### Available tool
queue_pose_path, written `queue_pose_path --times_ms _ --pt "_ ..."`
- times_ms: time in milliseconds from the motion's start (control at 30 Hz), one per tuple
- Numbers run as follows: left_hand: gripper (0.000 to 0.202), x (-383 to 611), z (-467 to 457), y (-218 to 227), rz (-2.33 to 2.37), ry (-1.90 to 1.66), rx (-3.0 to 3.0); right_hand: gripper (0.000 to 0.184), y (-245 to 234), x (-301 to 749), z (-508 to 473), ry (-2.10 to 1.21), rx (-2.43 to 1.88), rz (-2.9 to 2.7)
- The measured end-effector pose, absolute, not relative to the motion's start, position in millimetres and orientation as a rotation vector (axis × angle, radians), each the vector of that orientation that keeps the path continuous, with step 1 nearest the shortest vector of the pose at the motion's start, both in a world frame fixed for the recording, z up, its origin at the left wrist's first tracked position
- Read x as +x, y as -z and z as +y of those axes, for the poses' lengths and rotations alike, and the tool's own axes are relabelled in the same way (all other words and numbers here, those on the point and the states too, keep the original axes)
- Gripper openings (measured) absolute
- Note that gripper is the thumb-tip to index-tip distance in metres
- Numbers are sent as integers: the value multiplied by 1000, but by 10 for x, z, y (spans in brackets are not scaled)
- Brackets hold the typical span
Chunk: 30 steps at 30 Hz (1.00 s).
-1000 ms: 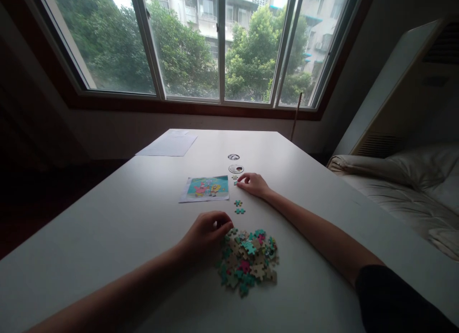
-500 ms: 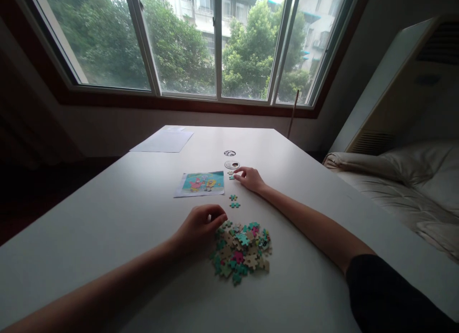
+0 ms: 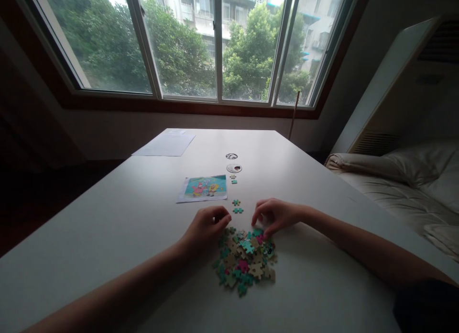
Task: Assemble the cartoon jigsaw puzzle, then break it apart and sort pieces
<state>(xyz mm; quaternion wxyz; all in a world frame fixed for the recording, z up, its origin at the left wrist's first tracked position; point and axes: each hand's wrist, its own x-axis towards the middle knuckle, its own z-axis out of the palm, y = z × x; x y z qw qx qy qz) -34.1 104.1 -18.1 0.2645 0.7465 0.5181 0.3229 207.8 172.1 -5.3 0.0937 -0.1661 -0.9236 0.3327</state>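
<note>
One broad white table is bearing a heaped pile of teal, beige and magenta jigsaw pieces. Bare left hand is resting, fingers curled, at the pile's far-left edge; cannot tell whether they are pinching anything. Bare right hand is reaching to the far-right edge, thumb and forefinger standing apart, contact unclear. Two loose, mostly teal pieces are lying just beyond, between the hands.

Daylight from the window backlights a dim room; the worktop gleams palely toward its far end, corners sink near black, puzzle pieces look soft, and wide-angle distortion stretches the edges.
</note>
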Motion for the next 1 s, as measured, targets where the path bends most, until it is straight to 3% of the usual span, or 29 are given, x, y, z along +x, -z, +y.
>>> queue_pose_path --times_ms 133,433,800,1000 --pt "21 -379 1023 200 1356 -846 2016 47 64 2089 1735 -1030 -515 -2751" --pt "21 -406 991 180 1292 -818 2056 29 93 2001 1663 -934 -505 -2731" --pt "22 -395 987 178 1275 -826 2074 27 114 2002 1648 -1508 -676 -2442" --pt "22 -382 993 168 1244 -824 2085 30 181 1877 1644 -1536 -659 -2064"
